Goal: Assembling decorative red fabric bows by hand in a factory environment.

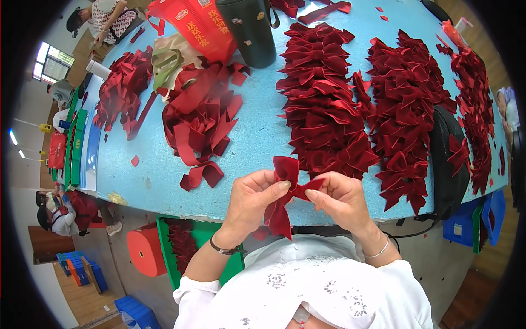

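1. Dark tumbler (pixel 249 41): top cut off by upper edge.
2. Red bag (pixel 192 27), left of tumbler: top also cut; right side partly behind tumbler.
3. Red bow (pixel 286 167), below tumbler: hides tips of left fingers (pixel 256 180); right fingers (pixel 327 203) cover part of its right end.
4. Green crate (pixel 166 247), below tumbler, leftward: partly under desk (pixel 137 175), partly behind left forearm (pixel 205 266).
5. Co-worker (pixel 64 223), far left of tumbler: too small; handwork unclear.

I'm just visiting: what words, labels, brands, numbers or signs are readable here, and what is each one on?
Red bag: large yellow characters, which I won't copy; its smaller print is too small to read.
Dark tumbler: small stickers, too small to read.
Blue crate at right: pale label, too small to read.
Dark red bow: no writing visible.
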`<action>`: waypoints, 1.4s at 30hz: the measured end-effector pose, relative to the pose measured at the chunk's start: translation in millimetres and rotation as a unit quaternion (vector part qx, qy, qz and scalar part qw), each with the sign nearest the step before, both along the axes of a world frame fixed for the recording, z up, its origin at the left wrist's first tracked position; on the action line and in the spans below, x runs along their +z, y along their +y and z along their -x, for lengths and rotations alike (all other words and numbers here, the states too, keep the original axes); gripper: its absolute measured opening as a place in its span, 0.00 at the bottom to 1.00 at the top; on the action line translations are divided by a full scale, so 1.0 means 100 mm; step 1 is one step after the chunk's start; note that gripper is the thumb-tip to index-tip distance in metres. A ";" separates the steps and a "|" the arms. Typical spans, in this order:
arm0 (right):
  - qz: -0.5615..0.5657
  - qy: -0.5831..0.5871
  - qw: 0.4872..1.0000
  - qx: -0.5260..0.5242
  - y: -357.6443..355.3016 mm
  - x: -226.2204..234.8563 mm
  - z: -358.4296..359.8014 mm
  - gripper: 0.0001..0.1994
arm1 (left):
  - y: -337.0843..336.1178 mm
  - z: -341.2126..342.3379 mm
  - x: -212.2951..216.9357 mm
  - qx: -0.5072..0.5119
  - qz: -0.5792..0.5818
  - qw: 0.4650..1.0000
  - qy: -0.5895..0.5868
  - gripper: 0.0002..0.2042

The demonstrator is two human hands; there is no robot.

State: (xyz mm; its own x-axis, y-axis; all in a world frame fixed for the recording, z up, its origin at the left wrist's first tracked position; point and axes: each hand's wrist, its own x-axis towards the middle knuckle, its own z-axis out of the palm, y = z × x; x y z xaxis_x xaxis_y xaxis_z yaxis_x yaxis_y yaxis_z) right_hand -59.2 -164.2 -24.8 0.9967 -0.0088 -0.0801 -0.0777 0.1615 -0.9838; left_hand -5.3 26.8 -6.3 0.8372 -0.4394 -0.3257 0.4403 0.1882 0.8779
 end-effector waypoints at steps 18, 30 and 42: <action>0.064 -0.104 0.992 0.021 0.00 0.03 -0.12 0.11 | -0.06 0.10 0.10 -0.108 -0.046 0.993 0.011 0.07; 0.203 -0.346 0.916 0.006 0.00 -0.10 -0.22 0.05 | -0.08 0.07 0.16 -0.162 -0.065 0.985 0.014 0.08; 0.041 -0.029 0.998 -0.038 0.09 0.04 -0.13 0.02 | -0.12 0.12 0.10 -0.074 -0.050 0.996 -0.021 0.12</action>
State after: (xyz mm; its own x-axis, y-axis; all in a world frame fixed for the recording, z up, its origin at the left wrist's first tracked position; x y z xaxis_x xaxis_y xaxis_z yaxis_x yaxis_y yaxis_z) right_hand -46.6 -154.8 -21.0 0.9959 -0.0885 -0.0186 -0.0112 0.0837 -0.9964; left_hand -16.9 15.0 3.6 0.7799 -0.5257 -0.3396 0.4191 0.0356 0.9073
